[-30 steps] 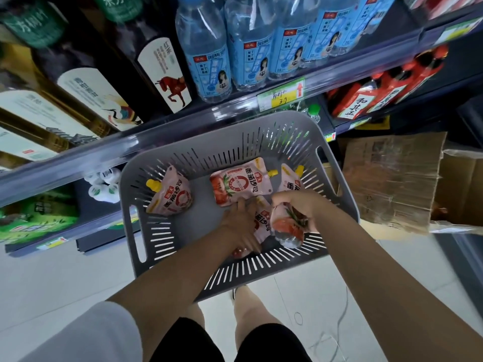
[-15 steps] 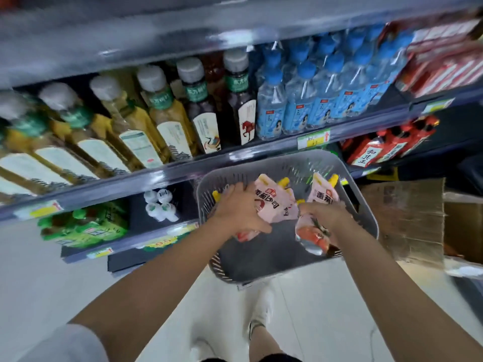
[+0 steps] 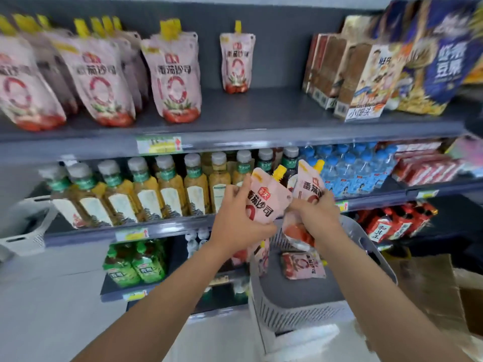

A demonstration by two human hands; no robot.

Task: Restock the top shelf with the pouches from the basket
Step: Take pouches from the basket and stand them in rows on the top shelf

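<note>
My left hand [image 3: 240, 220]: fingers curled round a pouch [image 3: 264, 202], up over the basket [image 3: 295, 314].
My right hand [image 3: 313, 218]: fingers clamped on a second pouch [image 3: 309, 186].
Top shelf [image 3: 261, 113]: rows stocked left, gap by the lone pouch [image 3: 236, 61].
To go: more pouches [image 3: 303, 265] lying in the basket.

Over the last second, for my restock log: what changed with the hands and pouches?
The left hand took hold of a ketchup pouch; the right hand kept its own pouch. Both rose out of the grey basket towards the top shelf. A spare pouch still lies in the basket.
</note>
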